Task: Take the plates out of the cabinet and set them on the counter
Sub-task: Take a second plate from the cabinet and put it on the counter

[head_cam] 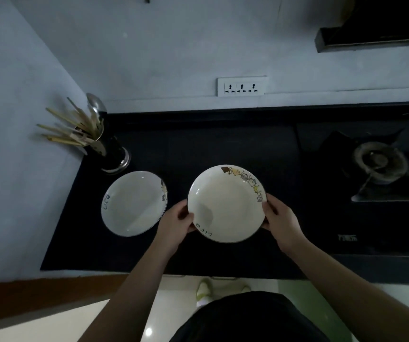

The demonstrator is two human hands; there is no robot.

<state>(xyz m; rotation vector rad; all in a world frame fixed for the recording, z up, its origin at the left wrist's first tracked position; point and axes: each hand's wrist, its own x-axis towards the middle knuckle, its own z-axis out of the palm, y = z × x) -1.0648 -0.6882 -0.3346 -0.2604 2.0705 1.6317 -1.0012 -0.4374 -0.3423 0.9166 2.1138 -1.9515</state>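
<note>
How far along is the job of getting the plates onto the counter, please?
One plate already lies on the dark counter. The second plate is in hand, gripped at its rim by the left hand and right hand; setting it down remains. The cabinet is out of view.

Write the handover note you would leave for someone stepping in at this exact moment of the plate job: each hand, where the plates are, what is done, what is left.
Left hand: grips the left rim of the second plate.
Right hand: grips the right rim of the same plate.
First plate: already on the dark counter, near the utensil holder.
Second plate: held level over the counter, to the right of the first; whether it touches the surface cannot be told.
Done: one plate set down.
Left: lower and release the second plate beside the first, well short of the gas burner. The cabinet is out of view, so any remaining plates cannot be counted.
</note>
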